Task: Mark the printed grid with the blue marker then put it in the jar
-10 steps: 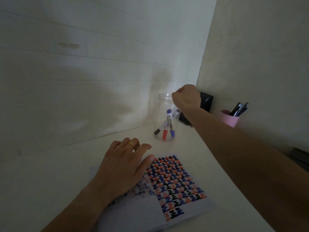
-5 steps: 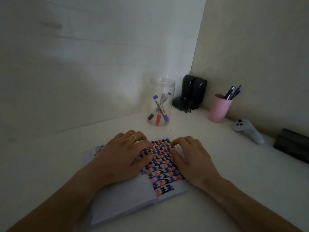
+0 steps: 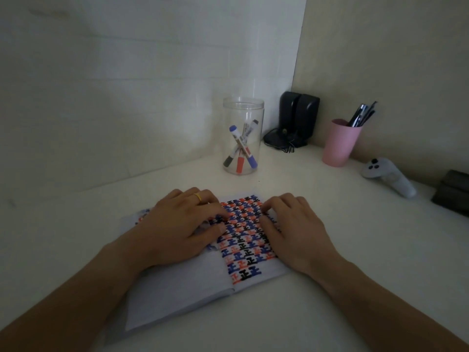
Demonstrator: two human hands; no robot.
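The printed grid (image 3: 243,240) lies on the white desk, filled with blue, red and black marks. My left hand (image 3: 177,229) rests flat on its left part, a gold ring on one finger. My right hand (image 3: 294,232) rests on its right edge, fingers curled onto the paper, holding nothing. Behind the sheet stands a clear jar (image 3: 243,135) without a lid. The blue marker (image 3: 243,146) leans inside it, crossed with a black marker (image 3: 229,158) and a red one (image 3: 239,163).
Two black speakers (image 3: 298,118) with cables stand in the corner. A pink cup (image 3: 340,143) holds several pens. A white controller (image 3: 388,177) and a dark box (image 3: 454,191) lie at the right. Walls close the desk behind and to the right.
My right hand came back from the jar's mouth and settled on the grid's right edge. The view shifted, bringing the cup, controller and box into sight. The left hand stayed on the sheet.
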